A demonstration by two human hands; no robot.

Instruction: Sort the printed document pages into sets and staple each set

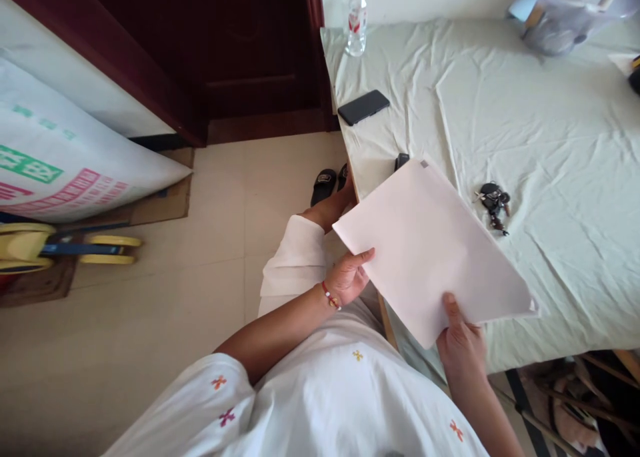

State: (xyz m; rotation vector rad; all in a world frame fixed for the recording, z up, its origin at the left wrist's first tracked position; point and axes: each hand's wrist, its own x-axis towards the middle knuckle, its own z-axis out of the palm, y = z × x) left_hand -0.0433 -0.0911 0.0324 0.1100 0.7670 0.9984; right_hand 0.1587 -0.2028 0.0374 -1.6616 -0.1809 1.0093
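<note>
Paper (430, 250): one white sheet or thin stack, held tilted over the near left edge of the counter (550, 130), which is draped in a pale wrinkled cloth. Left hand (350, 276): fingers closed on the sheet's left edge, thumb on top. Right hand (463, 340): fingers pinching the near edge, thumb on top. Keys (493, 204): just right of the paper. Phone (363, 106): dark, further along the left edge. Bottle (357, 18): clear, upright, far left corner.
</note>
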